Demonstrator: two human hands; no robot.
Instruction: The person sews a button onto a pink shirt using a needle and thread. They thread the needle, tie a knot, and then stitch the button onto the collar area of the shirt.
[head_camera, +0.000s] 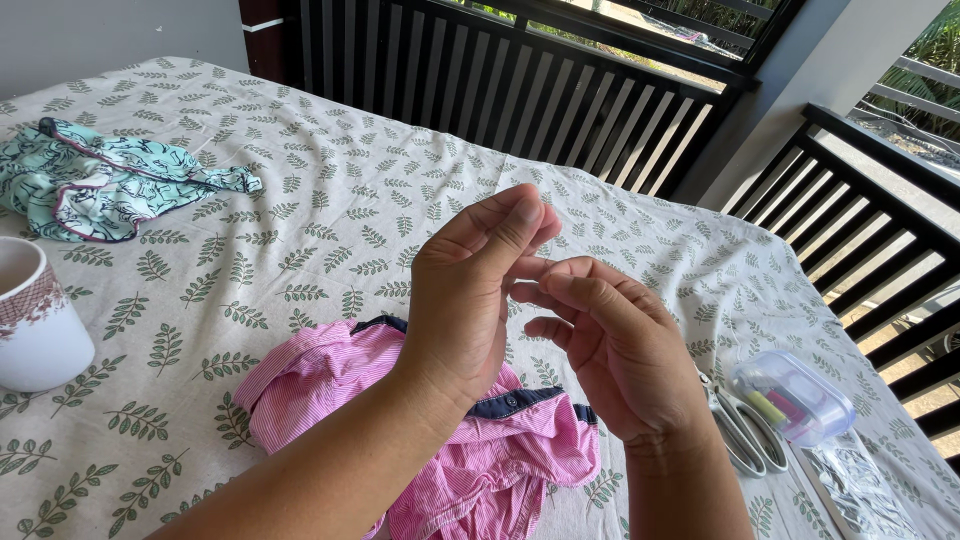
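Above pink shirt (480, 450), fingertips (535, 265) pinched together

My left hand (470, 290) and right hand (610, 350) are bare: no rings, no watch, no gloves. Both forearms are uncovered, with no sleeve showing. My nails are short and unpainted.

Two packages at four o'clock, on the leaf-print cloth.
Small clear plastic oval case (792, 396) with yellow and pink contents, lying beside the scissors; flat, crinkled, transparent plastic bag (862, 492) just below it, toward five o'clock, near the edge.
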